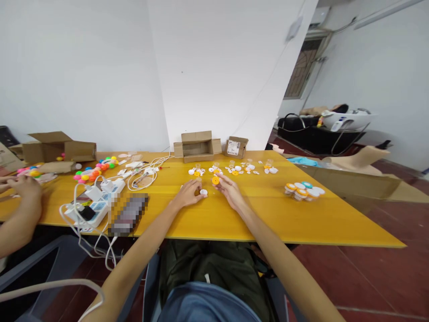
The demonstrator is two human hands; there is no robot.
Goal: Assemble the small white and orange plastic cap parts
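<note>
My right hand (229, 190) holds an orange round cap (215, 180) between thumb and fingers, its face turned towards me. To its left, my left hand (187, 193) is curled low over the table, with a white round disc (203, 192) at its thumb and fingertips. A clear plastic cup (199, 180) shows just behind the left fingers, partly hidden. Beyond both hands lie small groups of white and orange caps (235, 172), little white pieces and clear cups (269, 163). At the right stands a cluster of capped jars (303, 191) with orange, white and teal tops.
Two cardboard boxes (197, 150) stand against the wall. On the left are a power strip (103, 201) with white cables, a phone (129, 214), colourful balls (97, 170) and another person's hand (25, 188). The yellow table (284, 228) ends at the front edge.
</note>
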